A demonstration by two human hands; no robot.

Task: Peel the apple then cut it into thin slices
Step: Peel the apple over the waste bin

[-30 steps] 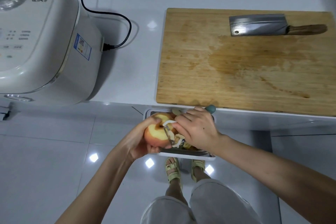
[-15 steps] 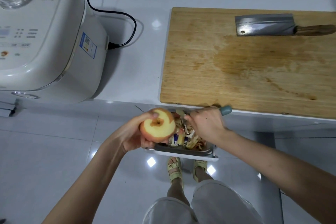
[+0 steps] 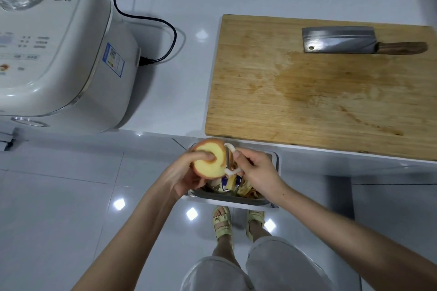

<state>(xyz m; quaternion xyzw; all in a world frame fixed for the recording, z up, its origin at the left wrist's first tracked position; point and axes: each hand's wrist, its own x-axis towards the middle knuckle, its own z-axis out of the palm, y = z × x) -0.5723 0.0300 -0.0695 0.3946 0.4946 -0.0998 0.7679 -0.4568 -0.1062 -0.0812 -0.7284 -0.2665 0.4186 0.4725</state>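
My left hand (image 3: 183, 173) grips a partly peeled apple (image 3: 211, 164) over a bin below the counter edge, thumb pressed on its pale top. Red skin still shows round the apple's far rim. My right hand (image 3: 256, 172) holds a white peeler (image 3: 229, 159), its blade set against the apple's right side. On the counter lies a wooden cutting board (image 3: 319, 92), and a cleaver (image 3: 340, 40) with a wooden handle rests flat at the board's far right.
A grey bin (image 3: 272, 198) holding peels and scraps stands on the floor under my hands. A white rice cooker (image 3: 59, 54) fills the counter's left side, its black cord (image 3: 153, 23) trailing toward the back. My sandalled feet (image 3: 236, 222) stand just behind the bin.
My right hand came back from the bin's right side and set the peeler against the apple again. My left hand turned the apple, so more pale flesh faces up.
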